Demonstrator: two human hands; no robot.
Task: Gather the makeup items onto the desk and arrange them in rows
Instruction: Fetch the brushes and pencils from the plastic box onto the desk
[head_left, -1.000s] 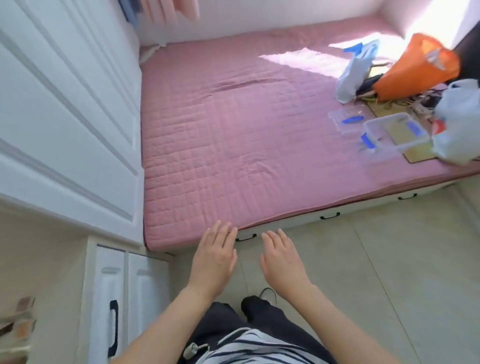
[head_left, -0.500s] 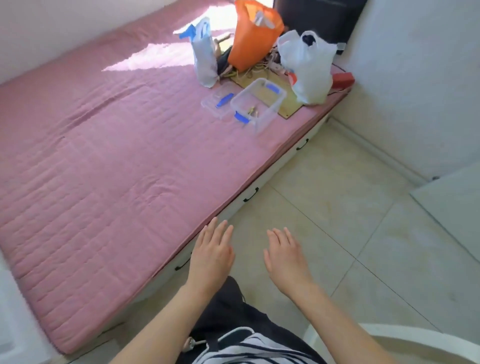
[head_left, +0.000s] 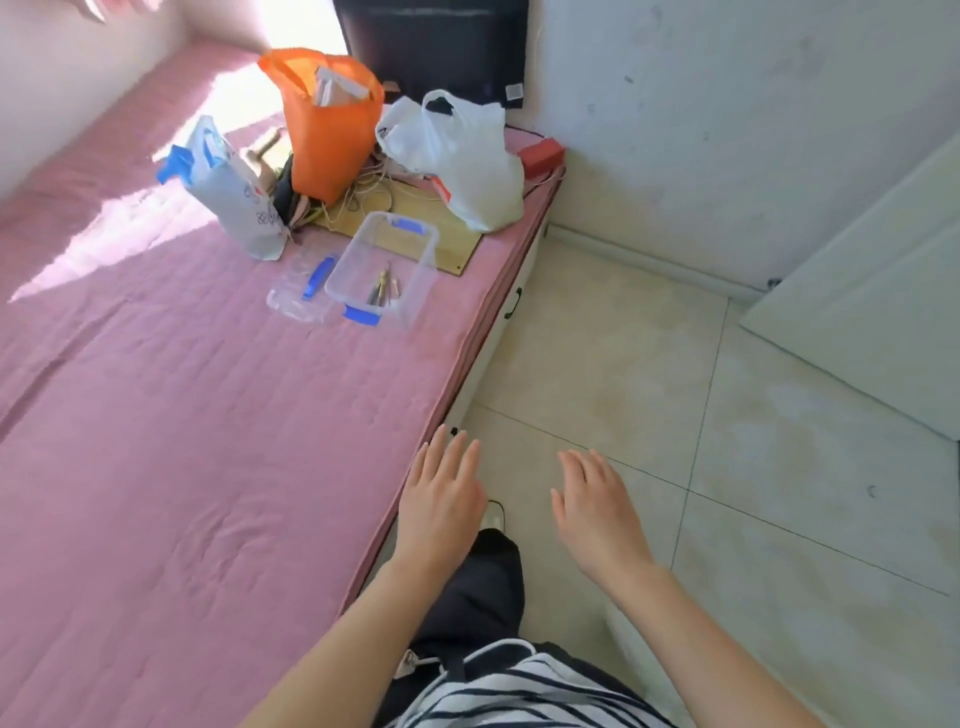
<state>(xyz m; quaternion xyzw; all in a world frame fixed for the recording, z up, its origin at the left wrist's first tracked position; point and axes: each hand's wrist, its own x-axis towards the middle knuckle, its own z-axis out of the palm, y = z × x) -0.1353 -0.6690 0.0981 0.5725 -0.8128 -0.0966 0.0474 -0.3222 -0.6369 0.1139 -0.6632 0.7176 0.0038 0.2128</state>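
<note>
Bed (head_left: 182, 415): pink quilted cover, fills the left of the view. Its edge runs from beside the left hand up to the far corner. Tiled floor (head_left: 623, 338) on the right. Desk not in view.

Far end of bed: orange bag (head_left: 327, 140), white bag (head_left: 467, 161) and blue-and-white bag (head_left: 234, 202), close together over a tangle of cords.

Left hand (head_left: 441, 504), right hand (head_left: 597, 509): both out in front, palms down, fingers straight and a little apart, holding nothing. Left is over the bed edge, right over the floor. Both are well apart from the box.

Clear box (head_left: 384, 270): open, blue clips, on the bed near its edge, in front of the bags. Lid (head_left: 301, 291) lies flat just beside it, on its left.

Judgement: the step in hand is the approach to the box. Best to go along the bed edge, take the box by its two short ends and carry it level so nothing rolls. Moving the whole box beats picking pieces singly. Worth checking the bags for more.

Makeup items (head_left: 382, 291): a few slim sticks, gold and dark, on the box floor toward its near end. Kind too small to tell. Long axes roughly parallel, running along the box's length, one end toward the bags, the other toward the person. Which end is the cap, cannot tell.
</note>
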